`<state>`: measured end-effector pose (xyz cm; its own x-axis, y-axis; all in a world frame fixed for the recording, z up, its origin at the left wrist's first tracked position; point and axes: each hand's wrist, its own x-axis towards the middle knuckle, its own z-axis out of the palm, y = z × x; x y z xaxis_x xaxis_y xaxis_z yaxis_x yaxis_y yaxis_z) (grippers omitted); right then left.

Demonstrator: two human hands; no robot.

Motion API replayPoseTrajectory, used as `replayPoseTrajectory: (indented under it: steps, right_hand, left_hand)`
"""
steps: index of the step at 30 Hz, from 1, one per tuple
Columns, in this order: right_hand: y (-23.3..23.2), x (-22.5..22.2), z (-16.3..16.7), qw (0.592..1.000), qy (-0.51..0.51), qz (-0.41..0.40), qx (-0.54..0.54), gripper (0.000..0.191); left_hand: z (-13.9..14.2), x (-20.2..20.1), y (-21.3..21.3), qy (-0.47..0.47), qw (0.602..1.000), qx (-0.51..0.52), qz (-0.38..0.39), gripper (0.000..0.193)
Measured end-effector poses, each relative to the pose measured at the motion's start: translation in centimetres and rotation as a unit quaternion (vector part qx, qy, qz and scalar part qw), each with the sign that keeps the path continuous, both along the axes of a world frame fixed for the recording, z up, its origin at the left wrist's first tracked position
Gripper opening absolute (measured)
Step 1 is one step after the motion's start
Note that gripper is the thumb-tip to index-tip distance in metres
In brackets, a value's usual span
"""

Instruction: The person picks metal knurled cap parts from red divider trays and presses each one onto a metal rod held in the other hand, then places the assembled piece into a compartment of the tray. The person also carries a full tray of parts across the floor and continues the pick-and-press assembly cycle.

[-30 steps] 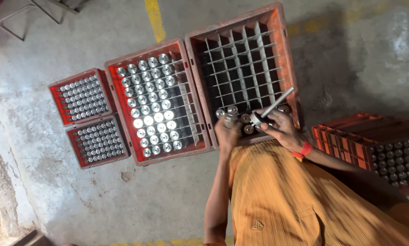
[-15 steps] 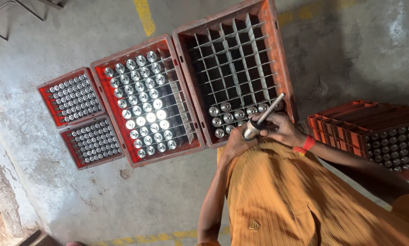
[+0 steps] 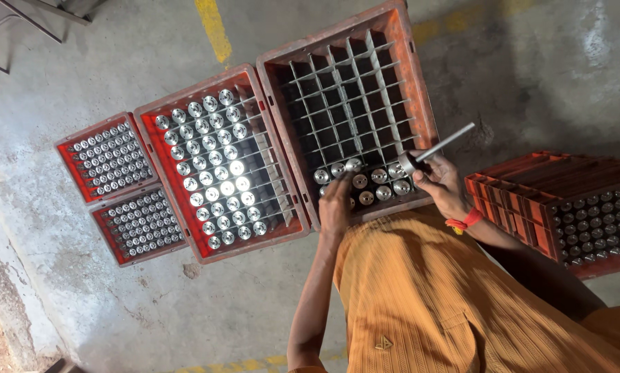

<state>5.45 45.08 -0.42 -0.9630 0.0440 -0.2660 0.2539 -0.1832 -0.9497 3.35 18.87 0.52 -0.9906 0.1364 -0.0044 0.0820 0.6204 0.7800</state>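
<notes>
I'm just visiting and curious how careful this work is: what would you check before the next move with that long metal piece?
1. Right hand grips the silver metal rod with a disc head firmly: ok.
2. Free cells in the large red divided crate: ok, most are empty.
3. Left hand out of the rod's way: cannot tell; it rests on the round silver parts.
4. Rod clear of the crate's rim: ok.

Gridded crate (image 3: 365,90) between full crate (image 3: 220,166) and stacked crates (image 3: 559,200), parts (image 3: 365,183) in its near rows
</notes>
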Motion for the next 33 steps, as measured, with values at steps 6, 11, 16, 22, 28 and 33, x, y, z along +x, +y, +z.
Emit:
replayPoseTrajectory:
  steps: [6,11,16,22,28,33]
  right_hand:
    - [0.0,1.7,-0.2,1.0,-0.021,0.007,-0.02,0.041]
    - [0.0,1.9,0.0,0.999,-0.014,0.025,0.016,0.043]
    - [-0.1,2.2,-0.3,0.998,-0.034,0.053,0.022,0.044]
    - [1.1,3.6,-2.6,0.997,-0.045,0.037,-0.06,0.055]
    - [1.4,3.7,-2.7,0.998,-0.048,0.023,-0.014,0.039]
    - [-1.2,1.5,0.3,0.996,-0.011,0.084,0.023,0.043]
  left_hand:
    - [-0.6,-5.4,-6.7,0.071,0.99,-0.067,0.106,0.012]
    - [-0.7,-12.8,-13.5,0.07,0.935,-0.264,0.225,0.045]
    - [0.0,-17.3,-14.5,0.049,0.888,-0.371,0.268,0.049]
    - [2.2,-15.2,-16.0,0.128,0.927,-0.199,0.292,0.057]
    - [1.6,-6.5,-13.0,-0.098,0.677,0.646,0.339,0.053]
    - [-0.3,-2.4,-2.9,-0.231,0.761,0.514,0.32,0.027]
